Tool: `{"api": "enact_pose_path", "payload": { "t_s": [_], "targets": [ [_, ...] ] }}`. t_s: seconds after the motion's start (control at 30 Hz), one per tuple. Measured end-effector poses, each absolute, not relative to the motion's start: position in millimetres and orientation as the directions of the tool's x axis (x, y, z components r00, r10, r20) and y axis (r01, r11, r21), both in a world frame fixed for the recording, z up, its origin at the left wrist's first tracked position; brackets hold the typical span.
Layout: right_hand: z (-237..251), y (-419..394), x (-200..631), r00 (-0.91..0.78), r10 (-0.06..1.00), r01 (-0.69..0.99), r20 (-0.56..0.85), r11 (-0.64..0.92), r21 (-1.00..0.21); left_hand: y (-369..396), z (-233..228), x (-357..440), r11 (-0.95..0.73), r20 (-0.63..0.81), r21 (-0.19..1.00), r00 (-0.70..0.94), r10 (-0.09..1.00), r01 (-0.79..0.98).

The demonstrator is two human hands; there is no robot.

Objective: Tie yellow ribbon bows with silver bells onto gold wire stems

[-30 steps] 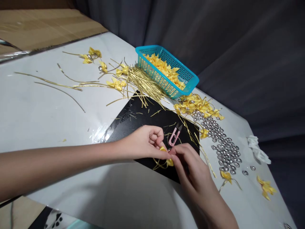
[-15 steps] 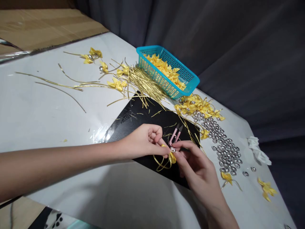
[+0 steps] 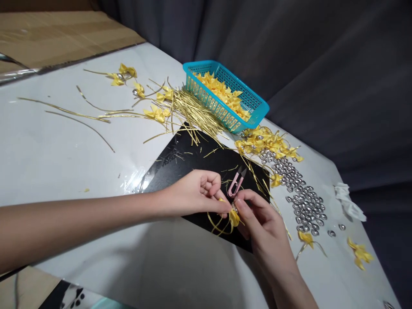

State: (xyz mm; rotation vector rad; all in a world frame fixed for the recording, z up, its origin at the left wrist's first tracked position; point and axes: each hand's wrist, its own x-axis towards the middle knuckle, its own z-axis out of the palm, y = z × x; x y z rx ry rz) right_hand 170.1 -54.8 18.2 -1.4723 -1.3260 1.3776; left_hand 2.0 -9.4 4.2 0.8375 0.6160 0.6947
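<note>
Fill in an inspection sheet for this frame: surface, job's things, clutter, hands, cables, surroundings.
Surface: white table with a black mat.
Job's things: yellow bow with gold wire, pinched between both hands.
Clutter: pink snips, teal basket of bows, gold wire strips, silver beads, loose bows.
Hands: left hand and right hand both grip the bow.
Cables: nothing seen.
Surroundings: dark curtain, cardboard.

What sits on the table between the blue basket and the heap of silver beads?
In the head view, a pile of yellow bows lies between the blue basket and the silver beads.
</note>
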Motion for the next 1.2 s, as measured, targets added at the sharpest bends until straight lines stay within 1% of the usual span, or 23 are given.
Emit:
{"api": "enact_pose_path", "payload": {
  "t_s": [0.07,0.17,0.23,0.4,0.47,0.53,0.63,0.7,0.77,0.83,1.0,1.2],
  "targets": [
    [18,-55,170,-0.139,0.953,0.162,-0.27,-0.247,-0.955,-9,4,2,0.478,-0.207,0.823,0.619,0.757,-0.308],
    [19,-53,170,-0.162,0.956,0.128,-0.244,-0.224,-0.966,-9,4,3,0.479,-0.201,0.819,0.625,0.754,-0.315],
    [19,-52,169,-0.125,0.966,0.114,-0.227,-0.213,-0.97,-9,4,3,0.486,-0.203,0.815,0.63,0.75,-0.315],
    [17,-52,169,0.029,0.982,0.031,-0.189,-0.19,-0.981,-9,4,3,0.501,-0.227,0.814,0.634,0.739,-0.293],
    [16,-52,170,0.014,0.982,0.031,-0.189,-0.189,-0.981,-10,3,3,0.494,-0.231,0.823,0.629,0.742,-0.28],
    [16,-51,170,-0.046,0.983,0.07,-0.176,-0.173,-0.982,-10,3,3,0.474,-0.219,0.835,0.62,0.753,-0.281],
    [17,-51,170,-0.09,0.992,0.165,-0.089,-0.073,-0.984,-11,2,2,0.437,-0.194,0.857,0.614,0.765,-0.273],
    [17,-51,169,-0.065,0.997,0.227,-0.04,-0.024,-0.974,-12,1,1,0.4,-0.18,0.883,0.608,0.773,-0.248],
    [18,-53,169,-0.025,1.0,0.261,-0.017,-0.01,-0.965,-13,1,1,0.351,-0.168,0.914,0.595,0.786,-0.205],
    [18,-54,170,0.022,1.0,0.25,0.015,0.009,-0.968,-13,2,2,0.3,-0.16,0.942,0.581,0.798,-0.153],
    [26,-54,172,0.16,0.981,0.143,0.107,0.085,-0.986,-14,2,1,0.216,-0.139,0.973,0.551,0.823,-0.077],
    [40,-57,171,0.208,0.956,0.108,0.208,0.189,-0.976,-14,-1,1,0.158,-0.12,0.987,0.538,0.834,-0.024]
  ]
}}
